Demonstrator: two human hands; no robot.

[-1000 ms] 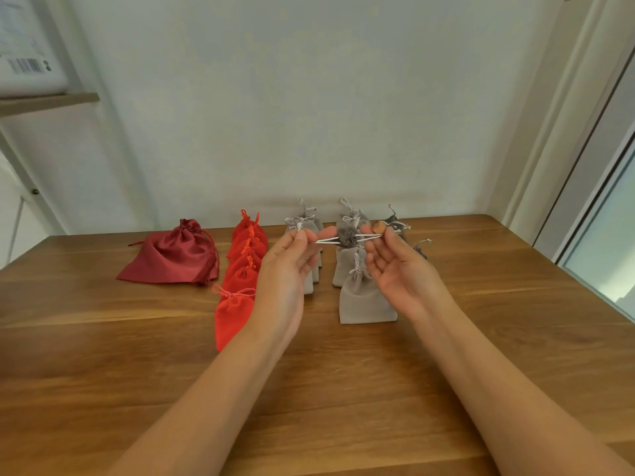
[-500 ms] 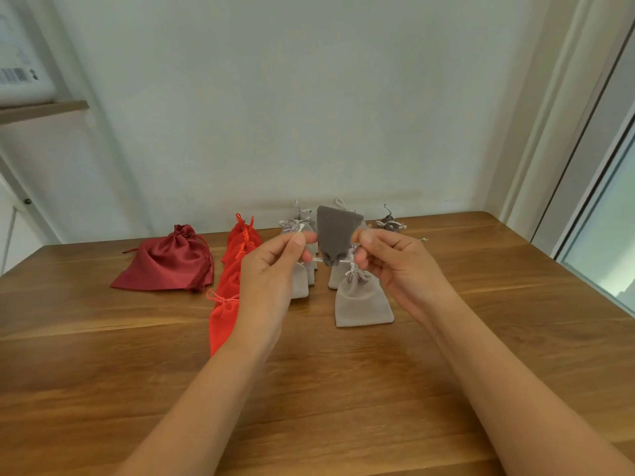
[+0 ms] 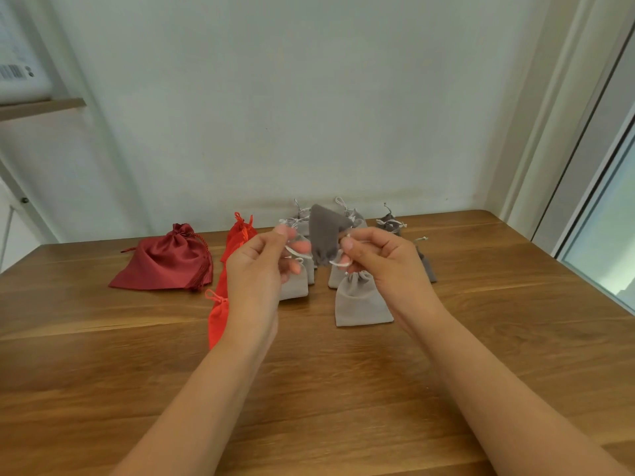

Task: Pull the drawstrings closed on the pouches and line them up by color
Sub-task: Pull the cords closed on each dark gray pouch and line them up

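Note:
A dark grey pouch (image 3: pixel 325 231) hangs in the air upside down, its gathered mouth pointing down, between my two hands. My left hand (image 3: pixel 257 269) pinches its white drawstring on the left side, and my right hand (image 3: pixel 381 262) pinches the string on the right. On the wooden table (image 3: pixel 343 372) behind them lie a row of orange-red pouches (image 3: pixel 220 314), two rows of light grey pouches (image 3: pixel 360 304), and dark grey pouches (image 3: pixel 390 223) at the back right. My hands hide parts of these rows.
A larger dark red satin pouch (image 3: pixel 168 259) lies at the back left of the table. A white wall stands close behind the table. A door frame and window are on the right, a shelf on the upper left.
The dark grey pouch, earlier flat between taut strings, has flipped up so its body stands above its mouth. My hands have moved closer together and the strings have slackened.

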